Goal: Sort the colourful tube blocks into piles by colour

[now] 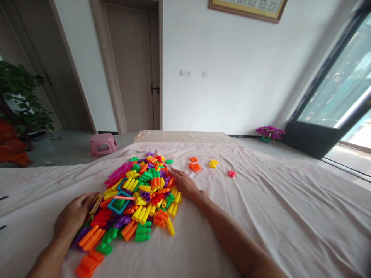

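Observation:
A heap of plastic building pieces [145, 189] in yellow, orange, green, purple and red lies on a pale floral cloth [261, 216]. At the heap's left edge is my left hand [74, 212], its fingers against the pieces; whether it grips one is unclear. My right hand [184, 183] rests at the heap's right side, fingers stretched toward the pieces and holding nothing visible. Teal square frames [118, 204] lie on top of the heap, and a magenta piece [120, 172] sits at its back left.
Apart from the heap lie orange pieces [194, 166], yellow pieces [213, 163] and a red piece [232, 173]. Beyond the cloth stand a pink stool [103, 145] on the left and a pot of magenta flowers [270, 133] on the right.

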{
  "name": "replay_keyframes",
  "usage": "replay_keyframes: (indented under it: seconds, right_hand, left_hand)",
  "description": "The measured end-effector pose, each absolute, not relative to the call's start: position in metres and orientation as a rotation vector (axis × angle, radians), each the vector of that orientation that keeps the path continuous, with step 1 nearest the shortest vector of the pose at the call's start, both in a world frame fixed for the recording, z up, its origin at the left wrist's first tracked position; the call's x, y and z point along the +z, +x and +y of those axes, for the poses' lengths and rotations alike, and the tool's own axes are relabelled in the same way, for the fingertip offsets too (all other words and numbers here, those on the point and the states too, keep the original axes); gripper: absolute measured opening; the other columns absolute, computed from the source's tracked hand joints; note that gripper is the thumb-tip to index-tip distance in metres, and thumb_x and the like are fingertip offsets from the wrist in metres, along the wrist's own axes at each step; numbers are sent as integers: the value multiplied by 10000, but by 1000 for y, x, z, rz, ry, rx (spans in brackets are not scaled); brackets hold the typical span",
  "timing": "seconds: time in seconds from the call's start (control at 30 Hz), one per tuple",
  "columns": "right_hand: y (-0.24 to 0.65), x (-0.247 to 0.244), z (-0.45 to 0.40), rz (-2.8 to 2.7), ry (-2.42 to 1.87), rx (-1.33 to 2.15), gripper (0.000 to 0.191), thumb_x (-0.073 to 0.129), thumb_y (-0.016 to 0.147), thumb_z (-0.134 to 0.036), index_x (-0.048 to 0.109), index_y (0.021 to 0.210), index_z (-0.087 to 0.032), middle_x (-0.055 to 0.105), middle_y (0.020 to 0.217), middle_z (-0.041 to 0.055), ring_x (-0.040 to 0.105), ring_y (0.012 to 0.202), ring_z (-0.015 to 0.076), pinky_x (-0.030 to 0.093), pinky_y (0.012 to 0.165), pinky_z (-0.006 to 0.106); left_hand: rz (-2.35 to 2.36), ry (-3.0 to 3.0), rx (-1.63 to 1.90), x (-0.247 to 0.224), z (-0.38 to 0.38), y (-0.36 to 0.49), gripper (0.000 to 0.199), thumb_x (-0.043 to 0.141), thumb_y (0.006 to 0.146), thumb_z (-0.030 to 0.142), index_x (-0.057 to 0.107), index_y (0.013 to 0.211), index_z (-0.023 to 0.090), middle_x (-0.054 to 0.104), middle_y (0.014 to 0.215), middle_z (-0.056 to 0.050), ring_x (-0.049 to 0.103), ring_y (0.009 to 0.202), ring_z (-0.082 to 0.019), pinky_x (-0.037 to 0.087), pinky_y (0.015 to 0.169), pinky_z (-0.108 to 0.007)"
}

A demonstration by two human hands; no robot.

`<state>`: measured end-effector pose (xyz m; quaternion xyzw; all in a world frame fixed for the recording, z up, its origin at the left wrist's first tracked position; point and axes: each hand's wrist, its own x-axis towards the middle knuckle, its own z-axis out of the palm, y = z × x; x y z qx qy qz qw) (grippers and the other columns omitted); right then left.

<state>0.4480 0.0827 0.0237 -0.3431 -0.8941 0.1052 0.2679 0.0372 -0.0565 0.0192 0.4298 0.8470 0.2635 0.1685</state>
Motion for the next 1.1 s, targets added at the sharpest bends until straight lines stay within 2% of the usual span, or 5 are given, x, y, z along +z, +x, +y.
replay_keyframes:
  seconds: [0.27, 0.43, 0.6, 0.77, 1.1]
  right_hand:
    - [461, 12, 96, -2079, -1116, 441, 443, 550, 832, -105, 619, 1252, -224, 651, 1014, 60, 635, 839, 162, 521, 788, 288]
    - [460, 12, 96, -2096, -1064, 522, 475, 567, 842, -151, 588, 1308, -242, 596, 1272, 90, 645, 989, 179, 524, 858, 302]
    - [457, 18, 92, -2209, -1149, 416, 400, 582, 876, -197, 621, 1267, -274, 630, 1240, 67, 616, 1108, 208, 490, 951, 320]
    - [453, 21, 91, -2297, -1145, 260, 511, 555, 906, -195, 501, 1405, -292, 514, 1429, 77, 528, 1251, 235, 452, 1013, 364]
    - [464, 11, 101, -2090, -1175, 329, 285, 656, 830, -243, 668, 1114, -214, 626, 1049, 66, 623, 854, 164, 502, 760, 273]
  left_hand:
    - [2397, 1229, 758, 20, -56, 38, 553, 341, 902, 604, 680, 1171, 259, 726, 1111, -68, 654, 944, -253, 441, 762, -299]
    - [2415, 1224, 745, 21, -56, 40, 560, 346, 897, 608, 690, 1161, 254, 734, 1098, -71, 659, 924, -249, 441, 737, -287]
    - [2401, 1218, 737, 26, -57, 43, 565, 323, 906, 603, 676, 1172, 253, 715, 1154, -74, 646, 991, -254, 435, 783, -291]
    - [2416, 1223, 730, 24, -57, 42, 561, 329, 903, 599, 679, 1171, 252, 717, 1150, -77, 645, 986, -270, 441, 780, -308]
    - [2433, 1253, 775, 14, -54, 35, 524, 356, 903, 581, 707, 1119, 258, 740, 1075, -70, 665, 922, -267, 446, 726, -308]
